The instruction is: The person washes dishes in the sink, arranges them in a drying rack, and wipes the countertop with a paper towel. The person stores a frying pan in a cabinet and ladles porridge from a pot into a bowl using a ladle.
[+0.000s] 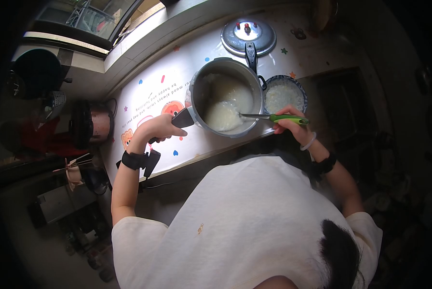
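Observation:
A metal pressure cooker pot [195, 86] stands on the counter with pale, porridge-like food [225, 103] inside. My left hand [160, 127] is closed around the pot's black handle [182, 120]. In my right hand [291, 126] is a utensil with a green handle [288, 118]. Its metal shaft reaches over the pot's rim, and its end dips into the pale food, so I cannot make out its head. Right beside the pot is a blue-patterned bowl [304, 91] holding similar whitish food. My right hand is just below that bowl.
Behind the pot lies the pressure cooker lid [259, 43], its black handle pointing toward the pot. A printed white mat [146, 94] covers the counter [201, 159]. An electric cooker [91, 124] stands at the left, near a dark round container [37, 70]. The window [81, 21] is at upper left.

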### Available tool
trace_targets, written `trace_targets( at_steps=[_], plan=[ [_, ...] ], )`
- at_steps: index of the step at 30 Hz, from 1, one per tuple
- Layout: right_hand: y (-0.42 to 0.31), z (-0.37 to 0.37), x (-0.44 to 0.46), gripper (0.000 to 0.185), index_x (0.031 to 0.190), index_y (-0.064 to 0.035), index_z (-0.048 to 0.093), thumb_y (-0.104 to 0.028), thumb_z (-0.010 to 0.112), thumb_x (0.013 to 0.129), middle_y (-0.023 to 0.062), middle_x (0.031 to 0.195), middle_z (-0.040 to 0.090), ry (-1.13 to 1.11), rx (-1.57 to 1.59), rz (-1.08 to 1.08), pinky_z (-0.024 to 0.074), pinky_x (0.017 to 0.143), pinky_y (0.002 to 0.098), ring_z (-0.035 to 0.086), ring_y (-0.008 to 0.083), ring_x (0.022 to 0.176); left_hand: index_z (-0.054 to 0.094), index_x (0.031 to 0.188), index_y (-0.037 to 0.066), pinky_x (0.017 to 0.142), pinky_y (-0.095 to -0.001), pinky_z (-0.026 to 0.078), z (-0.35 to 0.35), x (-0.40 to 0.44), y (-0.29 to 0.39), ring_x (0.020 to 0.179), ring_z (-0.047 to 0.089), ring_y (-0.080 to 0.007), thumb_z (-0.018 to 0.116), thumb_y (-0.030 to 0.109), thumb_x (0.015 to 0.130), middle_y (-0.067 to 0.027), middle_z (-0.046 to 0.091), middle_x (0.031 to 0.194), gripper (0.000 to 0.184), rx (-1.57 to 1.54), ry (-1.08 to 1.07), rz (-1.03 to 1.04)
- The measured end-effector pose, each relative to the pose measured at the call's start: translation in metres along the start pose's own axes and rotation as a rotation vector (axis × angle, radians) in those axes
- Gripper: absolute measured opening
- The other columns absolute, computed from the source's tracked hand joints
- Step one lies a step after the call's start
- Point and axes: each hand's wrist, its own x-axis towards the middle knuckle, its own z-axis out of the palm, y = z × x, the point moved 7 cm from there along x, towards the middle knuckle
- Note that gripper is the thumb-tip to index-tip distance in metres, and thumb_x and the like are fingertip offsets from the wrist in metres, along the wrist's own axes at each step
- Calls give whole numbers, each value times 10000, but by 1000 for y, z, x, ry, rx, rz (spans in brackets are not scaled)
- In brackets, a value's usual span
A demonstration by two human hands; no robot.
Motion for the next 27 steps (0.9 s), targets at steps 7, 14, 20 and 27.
trace_targets(
  at_steps=[7, 14, 20, 27],
  plan=[
    [-2, 6, -2, 163, 950, 1, 509, -31, 518, 791, 111, 793, 589, -9, 14, 7, 509, 617, 239, 605, 143, 662, 539, 726, 3, 373, -260, 388, -1, -3, 3, 402, 453, -115, 710, 346, 670, -43, 494, 548, 387, -1, 3, -1],
    [-4, 7, -4, 165, 953, -4, 509, -38, 516, 791, 106, 770, 594, -12, 10, -5, 501, 601, 232, 605, 140, 650, 530, 713, 4, 365, -258, 385, 1, -3, 4, 392, 445, -111, 708, 338, 673, -40, 488, 542, 381, -14, -2, 6],
    [-4, 8, -4, 161, 951, -11, 510, -56, 516, 796, 108, 762, 600, 0, 17, -6, 502, 591, 236, 607, 142, 640, 527, 712, 2, 365, -258, 387, 1, -2, 2, 392, 445, -112, 711, 333, 673, -41, 488, 542, 381, -22, -2, -6],
    [-7, 5, -8, 144, 940, -33, 516, -92, 511, 809, 107, 749, 607, 89, 75, 47, 502, 572, 238, 612, 150, 614, 521, 709, 4, 364, -258, 385, 1, -4, 3, 392, 443, -111, 714, 328, 672, -40, 486, 542, 379, -46, -9, -2]
  ],
)
